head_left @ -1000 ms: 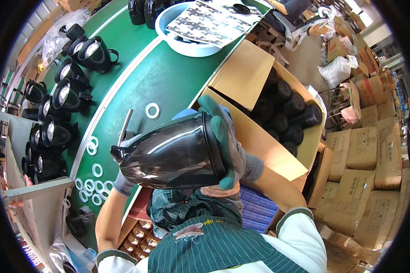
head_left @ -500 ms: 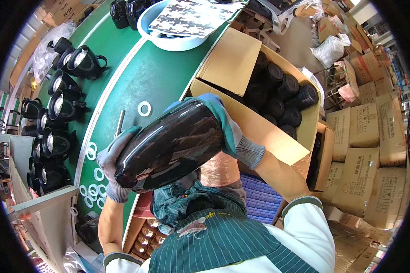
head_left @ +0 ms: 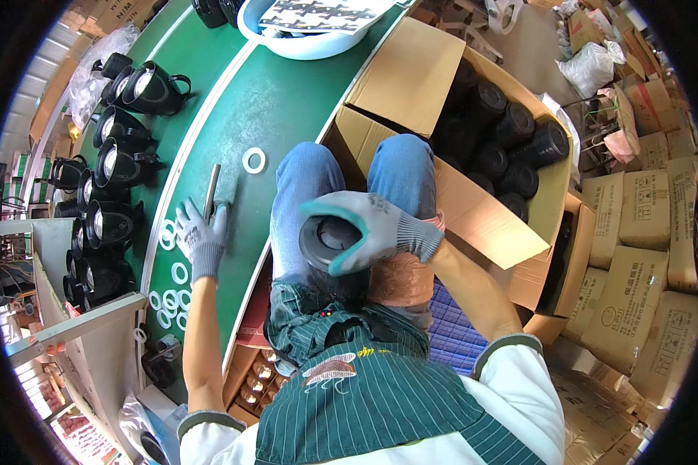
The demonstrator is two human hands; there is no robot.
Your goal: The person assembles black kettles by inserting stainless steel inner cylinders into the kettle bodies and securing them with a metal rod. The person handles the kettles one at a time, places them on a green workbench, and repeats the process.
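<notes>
My right hand [head_left: 372,229], in a grey and green glove, is curled around the round base of a black jug body [head_left: 315,242]. The jug stands bottom up between my thighs, its lower part mostly hidden. On the green table, my gloved left hand [head_left: 202,236] has its fingers apart beside a metal rod [head_left: 212,190]. The rod's near end lies between thumb and fingers; a firm hold on it does not show. A dull grey piece [head_left: 226,186] lies beside the rod. White rings [head_left: 179,273] lie near my left wrist, and a single white ring [head_left: 253,160] lies farther right.
Several black jugs [head_left: 116,163] line the table's left side. A pale blue basin [head_left: 302,45] stands at the far end. At right, an open carton [head_left: 481,225] holds black cylindrical pieces. Stacked cartons [head_left: 616,310] stand beyond it. Another box [head_left: 248,387] sits below the table edge.
The glossy black jug body has gone from lying across both hands to bottom up between my thighs. My left hand has let go and moved to the rod; my right hand has shifted to the base.
</notes>
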